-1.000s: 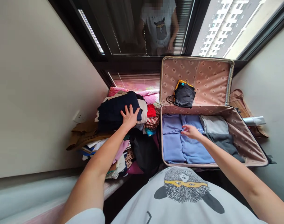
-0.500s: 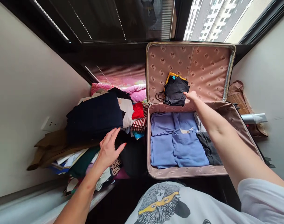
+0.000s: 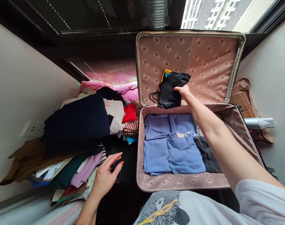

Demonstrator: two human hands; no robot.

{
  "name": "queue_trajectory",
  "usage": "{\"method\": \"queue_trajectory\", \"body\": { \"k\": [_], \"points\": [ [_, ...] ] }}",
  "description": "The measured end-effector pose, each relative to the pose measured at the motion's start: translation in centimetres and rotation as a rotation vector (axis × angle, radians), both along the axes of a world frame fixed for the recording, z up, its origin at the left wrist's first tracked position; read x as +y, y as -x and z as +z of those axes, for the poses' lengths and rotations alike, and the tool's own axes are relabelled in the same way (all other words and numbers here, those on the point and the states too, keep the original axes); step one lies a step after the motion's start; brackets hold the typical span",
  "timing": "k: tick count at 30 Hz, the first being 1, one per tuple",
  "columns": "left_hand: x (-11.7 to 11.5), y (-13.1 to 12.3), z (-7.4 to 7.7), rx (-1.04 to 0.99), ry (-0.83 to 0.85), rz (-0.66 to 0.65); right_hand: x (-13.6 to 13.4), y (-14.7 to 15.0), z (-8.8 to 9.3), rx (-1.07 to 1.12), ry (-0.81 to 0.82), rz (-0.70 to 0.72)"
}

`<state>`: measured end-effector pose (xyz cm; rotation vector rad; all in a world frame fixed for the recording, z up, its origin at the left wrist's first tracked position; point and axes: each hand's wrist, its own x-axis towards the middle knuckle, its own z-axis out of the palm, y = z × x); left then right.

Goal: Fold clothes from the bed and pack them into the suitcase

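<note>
My right hand (image 3: 182, 91) grips a folded black garment (image 3: 171, 93) at its right side, thumb on top, in front of the raised suitcase lid. An orange-yellow edge (image 3: 163, 76) and a small turquoise print show at the garment's upper left, and a dark cord loops out beside it. Below lies the open suitcase (image 3: 168, 184), holding folded blue clothes (image 3: 156, 154) and a dark grey folded garment (image 3: 204, 153). My left hand (image 3: 107, 175) hovers with thumb and fingers apart, holding nothing, between the suitcase and the clothes pile.
Left of the suitcase, a tall pile of clothes carries a navy garment (image 3: 79, 122) on top, with a brown garment (image 3: 22, 164) under it. Pink bedding (image 3: 128, 93) lies behind. A silver cylindrical object (image 3: 258, 122) and a brown woven item (image 3: 242, 93) sit at the right wall.
My view has shifted and come nearer. The black garment stays in my right hand, whose thumb now lies further across it. My left hand has moved down, away from the navy garment.
</note>
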<state>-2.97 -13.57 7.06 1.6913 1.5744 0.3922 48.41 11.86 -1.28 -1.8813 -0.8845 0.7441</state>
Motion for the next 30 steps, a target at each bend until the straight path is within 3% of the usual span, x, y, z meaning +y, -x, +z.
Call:
{"method": "queue_trajectory", "body": {
  "k": [4, 8, 14, 18, 22, 24, 27, 30],
  "points": [
    [2.2, -3.4, 0.5, -0.012, -0.013, -0.062, 0.1, -1.3, 1.1, -0.165, 0.028, 0.048],
    [4.2, -7.4, 0.3, -0.021, -0.091, -0.236, -0.7, -2.2, 1.7, -0.381, 0.14, 0.06],
    [6.1, -12.4, -1.5, 0.006, -0.216, -0.408, -2.7, 0.3, 2.2, -0.639, 0.168, 0.083],
    [9.7, -16.9, -2.9, 0.06, -0.315, -0.453, -3.4, 0.9, 2.5, -0.674, 0.159, -0.021],
    [15.3, -22.8, -3.4, 0.126, -0.409, -0.411, -3.8, 1.4, 3.3, -0.656, 0.126, 0.005],
    [18.2, -25.4, -3.5, 0.126, -0.405, -0.324, -4.9, 2.5, 3.9, -0.593, 0.052, 0.065],
    [21.8, -28.4, -4.1, 0.083, -0.351, -0.119, -8.8, 4.5, 5.1, -0.393, -0.162, 0.118],
    [24.4, -30.7, -5.1, 0.038, -0.347, 0.013, -14.9, 5.3, 6.7, -0.138, -0.375, 0.065]
  ]
}}
